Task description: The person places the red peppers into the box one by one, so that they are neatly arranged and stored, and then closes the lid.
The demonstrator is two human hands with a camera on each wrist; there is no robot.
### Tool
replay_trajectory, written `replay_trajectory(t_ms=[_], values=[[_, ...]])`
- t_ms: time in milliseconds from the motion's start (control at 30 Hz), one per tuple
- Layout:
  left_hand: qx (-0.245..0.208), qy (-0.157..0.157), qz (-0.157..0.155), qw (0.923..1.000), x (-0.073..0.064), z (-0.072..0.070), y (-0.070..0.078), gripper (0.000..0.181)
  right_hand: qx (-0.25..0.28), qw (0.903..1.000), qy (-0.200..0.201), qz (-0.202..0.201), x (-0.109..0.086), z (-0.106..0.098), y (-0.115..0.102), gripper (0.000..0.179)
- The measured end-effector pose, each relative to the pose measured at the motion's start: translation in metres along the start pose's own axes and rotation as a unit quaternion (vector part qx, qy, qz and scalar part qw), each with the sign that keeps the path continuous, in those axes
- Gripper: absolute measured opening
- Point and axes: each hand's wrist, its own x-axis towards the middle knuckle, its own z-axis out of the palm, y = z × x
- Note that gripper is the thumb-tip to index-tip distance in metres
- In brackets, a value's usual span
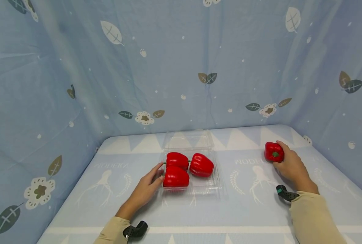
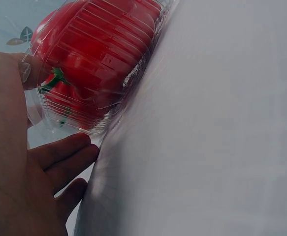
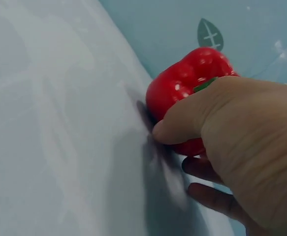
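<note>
A clear plastic box (image 1: 214, 183) with its lid (image 1: 187, 139) folded back lies on the table. Inside are three red bell peppers, one at the back left (image 1: 177, 160), one at the front left (image 1: 176, 177) and one on the right (image 1: 201, 165). My left hand (image 1: 145, 187) holds the box's left rim between thumb and finger, while its other fingers stretch out beside the wall (image 2: 67, 162). Off to the right, my right hand (image 1: 293, 166) grips another red bell pepper (image 3: 182, 83), its green stem (image 1: 275, 154) facing me, low over the table.
A pale blue patterned cloth (image 1: 114, 176) covers the table. Blue curtains (image 1: 181, 67) with leaves and flowers hang behind it and at both sides. Each wrist carries a black camera mount (image 1: 135, 230).
</note>
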Motion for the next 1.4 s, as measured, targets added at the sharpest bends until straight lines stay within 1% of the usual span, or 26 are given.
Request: replay_trajectory(t_ms=[133,300,367,533,700,900,1067,1200,1300,1400], values=[[0.002,0.000,0.000,1.0000,0.000,0.000,0.000,0.056,-0.008,0.9998,0.019,-0.002,0.001,0.006,0.003,0.103],[0.001,-0.001,0.001,1.0000,0.001,0.000,0.000,0.056,-0.005,0.9992,0.038,-0.006,0.001,0.008,0.003,0.103],[0.000,-0.002,0.001,1.0000,0.000,0.000,0.000,0.056,0.008,0.9989,0.046,-0.007,0.000,0.008,0.002,0.103],[0.003,-0.001,0.000,1.0000,0.000,0.000,0.001,0.056,0.065,0.9963,0.057,-0.005,0.001,0.007,-0.008,0.100],[0.005,-0.001,0.000,1.0000,0.000,0.000,0.001,0.056,0.110,0.9923,0.054,0.017,-0.001,0.007,-0.025,0.101],[0.007,-0.002,-0.002,1.0000,0.000,0.000,0.002,0.056,0.174,0.9835,0.048,0.008,-0.003,0.011,-0.038,0.098],[0.010,-0.002,0.007,0.9999,0.000,-0.001,0.003,0.056,0.223,0.9744,0.028,0.006,-0.004,0.015,-0.047,0.096],[0.007,-0.003,0.009,0.9999,0.000,-0.002,0.004,0.055,0.244,0.9697,0.018,0.001,-0.006,0.017,-0.052,0.095],[0.005,-0.004,0.009,0.9999,0.000,-0.002,0.004,0.055,0.246,0.9692,0.016,-0.007,-0.007,0.018,-0.054,0.091],[0.004,-0.005,0.005,1.0000,0.000,-0.001,0.003,0.056,0.263,0.9645,0.011,-0.019,-0.008,0.021,-0.054,0.086]])
